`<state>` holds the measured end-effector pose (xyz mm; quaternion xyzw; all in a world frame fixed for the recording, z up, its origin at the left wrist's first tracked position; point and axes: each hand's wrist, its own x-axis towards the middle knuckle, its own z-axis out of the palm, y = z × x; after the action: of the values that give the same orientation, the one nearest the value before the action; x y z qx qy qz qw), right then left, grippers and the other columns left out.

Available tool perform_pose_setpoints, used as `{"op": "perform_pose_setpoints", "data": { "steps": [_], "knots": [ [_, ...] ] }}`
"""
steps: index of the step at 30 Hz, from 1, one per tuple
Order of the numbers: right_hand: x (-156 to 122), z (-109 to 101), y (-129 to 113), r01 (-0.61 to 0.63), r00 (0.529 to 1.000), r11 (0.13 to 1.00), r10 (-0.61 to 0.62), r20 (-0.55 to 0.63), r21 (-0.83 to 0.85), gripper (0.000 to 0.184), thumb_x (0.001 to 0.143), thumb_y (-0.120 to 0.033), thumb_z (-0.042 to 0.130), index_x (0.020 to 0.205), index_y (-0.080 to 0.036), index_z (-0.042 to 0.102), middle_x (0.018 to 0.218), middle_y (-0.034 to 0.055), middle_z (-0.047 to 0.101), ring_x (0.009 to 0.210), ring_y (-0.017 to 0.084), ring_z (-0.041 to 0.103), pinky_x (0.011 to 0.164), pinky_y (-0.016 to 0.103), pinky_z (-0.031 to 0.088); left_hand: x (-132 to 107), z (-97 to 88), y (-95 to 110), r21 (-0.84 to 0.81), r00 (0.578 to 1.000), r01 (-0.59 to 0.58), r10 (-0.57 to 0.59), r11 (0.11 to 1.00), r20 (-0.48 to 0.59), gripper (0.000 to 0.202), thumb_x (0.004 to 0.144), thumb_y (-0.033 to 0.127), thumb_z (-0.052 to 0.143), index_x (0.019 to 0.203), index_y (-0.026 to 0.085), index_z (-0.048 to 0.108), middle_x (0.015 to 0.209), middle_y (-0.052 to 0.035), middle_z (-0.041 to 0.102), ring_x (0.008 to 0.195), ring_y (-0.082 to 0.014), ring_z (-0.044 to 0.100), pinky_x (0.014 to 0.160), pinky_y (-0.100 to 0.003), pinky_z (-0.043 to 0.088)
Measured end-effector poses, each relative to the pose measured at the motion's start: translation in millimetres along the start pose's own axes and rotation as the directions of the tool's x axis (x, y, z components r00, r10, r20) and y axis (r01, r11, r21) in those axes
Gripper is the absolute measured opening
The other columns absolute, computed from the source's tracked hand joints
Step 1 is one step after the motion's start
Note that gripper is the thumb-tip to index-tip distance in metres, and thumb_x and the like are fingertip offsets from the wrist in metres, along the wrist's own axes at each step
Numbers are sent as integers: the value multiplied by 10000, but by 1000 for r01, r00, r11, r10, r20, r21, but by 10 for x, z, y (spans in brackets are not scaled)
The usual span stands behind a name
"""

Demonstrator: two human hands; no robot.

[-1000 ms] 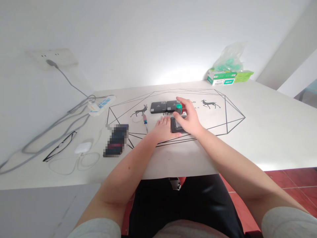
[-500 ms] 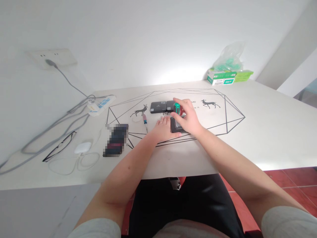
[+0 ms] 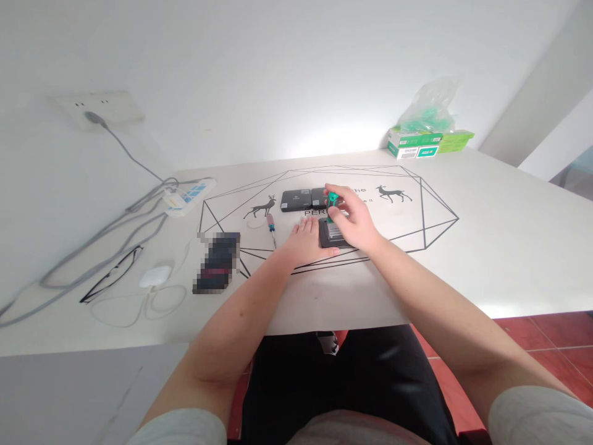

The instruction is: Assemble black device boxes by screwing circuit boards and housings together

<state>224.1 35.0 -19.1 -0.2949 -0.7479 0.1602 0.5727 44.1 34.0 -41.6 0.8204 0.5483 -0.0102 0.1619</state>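
Observation:
My right hand (image 3: 354, 219) pinches a small green-handled screwdriver (image 3: 332, 203) upright over a dark flat device (image 3: 333, 235) lying on the white table (image 3: 486, 247). Its tip points down at the device's far left part. My left hand (image 3: 308, 241) lies flat on the table with its fingers stretched, pressing against the device's left edge. Two more dark flat boxes (image 3: 296, 199) sit side by side just behind the hands.
A purple-handled screwdriver (image 3: 271, 226) lies left of my left hand. Further left are a blurred dark phone (image 3: 217, 262), a white earbud case (image 3: 155, 275) with cable, glasses (image 3: 113, 272), a power strip (image 3: 188, 195) and grey cords. Green boxes (image 3: 419, 146) and a bag stand at the back right.
My right hand has shifted slightly left and lowered, tilting the green screwdriver from a loose hold into an upright stance over the device. My left hand has stayed put.

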Motion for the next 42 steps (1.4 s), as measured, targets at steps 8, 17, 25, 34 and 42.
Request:
{"op": "perform_pose_setpoints", "data": {
  "steps": [8, 17, 25, 34, 42],
  "knots": [
    [5, 14, 19, 5, 999, 998, -7, -35, -65, 471, 960, -346, 655, 1429, -307, 641, 1154, 95, 639, 928, 244, 645, 778, 460, 646, 15, 23, -17, 6, 1000, 0, 0, 1000, -11, 1338, 857, 930, 486, 1740, 54, -6, 1815, -237, 7, 1686, -403, -17, 1351, -555, 101],
    [-6, 13, -25, -82, 997, 996, 82, 13, 18, 489, 976, -380, 611, 1457, -296, 610, 1343, 120, 702, 1131, 300, 692, 888, 504, 651, 11, 15, -11, 4, 1000, -2, 2, 1000, -3, 1352, 856, 925, 484, 1736, 26, -12, 1817, -239, -11, 1687, -402, -26, 1357, -546, 85],
    [11, 17, 38, -27, 1000, 998, 27, -2, -64, 496, 947, -392, 700, 1435, -315, 656, 1080, 74, 605, 859, 222, 597, 750, 449, 651, -22, -10, 5, -23, 1000, 0, 0, 1000, -15, 1303, 876, 869, 537, 1744, 72, -18, 1820, -216, -18, 1681, -411, -18, 1356, -543, 100],
    [4, 9, 2, -57, 998, 998, 56, -25, -22, 524, 920, -344, 661, 1439, -299, 600, 1221, 113, 677, 1003, 267, 663, 708, 413, 664, 17, 16, -16, 1, 1000, -2, 2, 1000, -7, 1322, 866, 902, 518, 1738, 62, -14, 1815, -235, 2, 1679, -417, -31, 1349, -561, 102],
    [20, -14, -55, -5, 1000, 999, 5, -19, -39, 431, 893, -266, 627, 1319, -280, 692, 1116, 95, 699, 960, 248, 664, 682, 386, 646, 0, -2, -4, 6, 1000, 8, -8, 1000, 7, 1315, 871, 903, 495, 1740, 52, -6, 1817, -224, 0, 1679, -413, -38, 1353, -560, 95]
  ]
}}
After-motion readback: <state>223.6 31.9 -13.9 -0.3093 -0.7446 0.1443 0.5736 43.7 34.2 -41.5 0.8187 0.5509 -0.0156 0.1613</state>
